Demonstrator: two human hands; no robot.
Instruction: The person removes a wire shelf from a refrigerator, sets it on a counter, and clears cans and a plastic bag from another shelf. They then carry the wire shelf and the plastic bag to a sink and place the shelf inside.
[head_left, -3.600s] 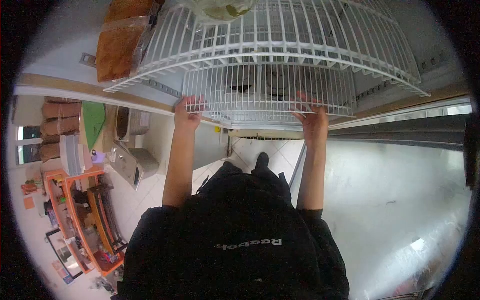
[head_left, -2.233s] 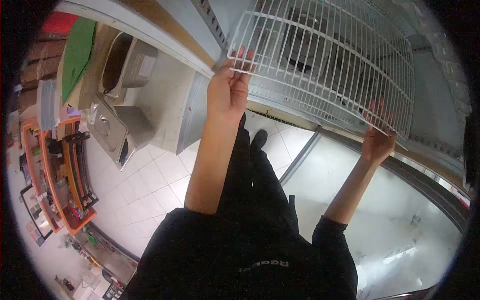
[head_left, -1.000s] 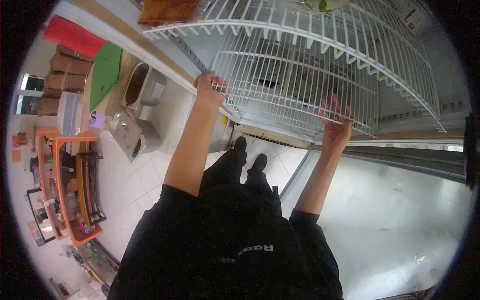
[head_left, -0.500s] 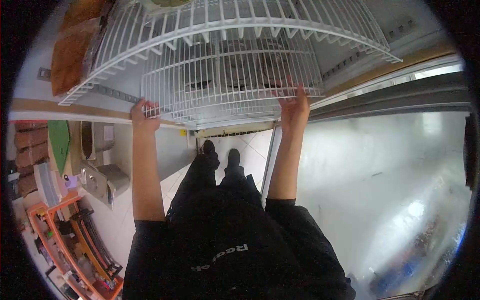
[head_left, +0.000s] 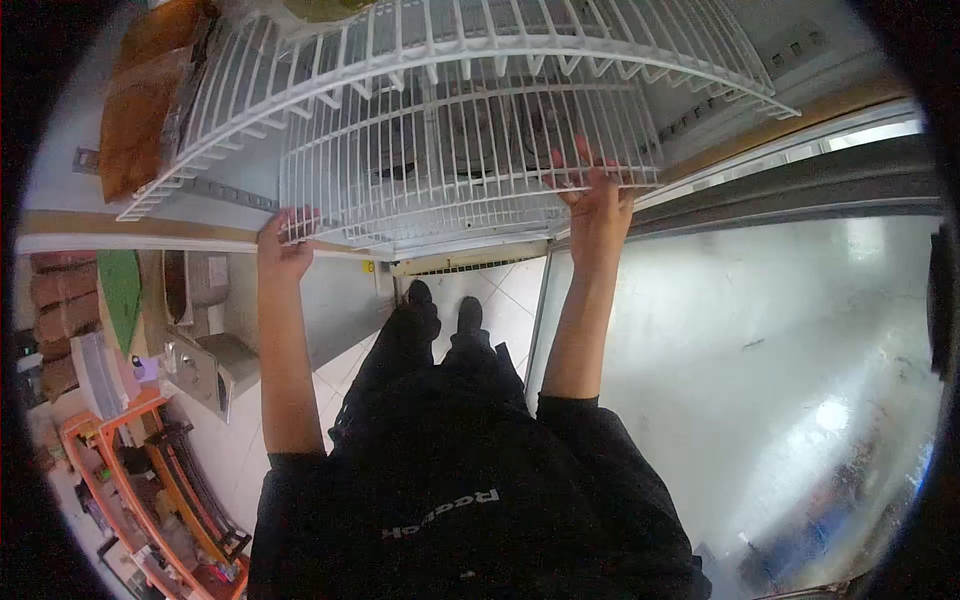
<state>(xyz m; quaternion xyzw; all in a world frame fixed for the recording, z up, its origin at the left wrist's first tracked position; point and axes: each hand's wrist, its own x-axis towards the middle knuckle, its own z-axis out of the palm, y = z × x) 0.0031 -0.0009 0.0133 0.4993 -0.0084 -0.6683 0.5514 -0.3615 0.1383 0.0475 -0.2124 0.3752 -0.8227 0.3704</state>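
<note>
Inside an open refrigerator cabinet, a white wire shelf (head_left: 470, 170) lies between my two hands. At its left front corner my left hand (head_left: 287, 240) is closed around the wires. My right hand (head_left: 598, 195) grips the front edge near the right corner, some fingers reaching between the wires from beneath. Above this one is another white wire shelf (head_left: 460, 55), which partly covers the view of it. Round dark and clear shapes show through the wires, too obscured to name.
A glass door (head_left: 740, 320) stands open at the right. An orange packet (head_left: 145, 110) is at the upper left. To the left are a metal container (head_left: 200, 370), a green item (head_left: 120, 295) and an orange rack (head_left: 150, 500). Below are my shoes on white floor tiles.
The lower shelf's right side has moved slightly right and up, with my right hand on it. My left hand has shifted slightly left and keeps its hold.
</note>
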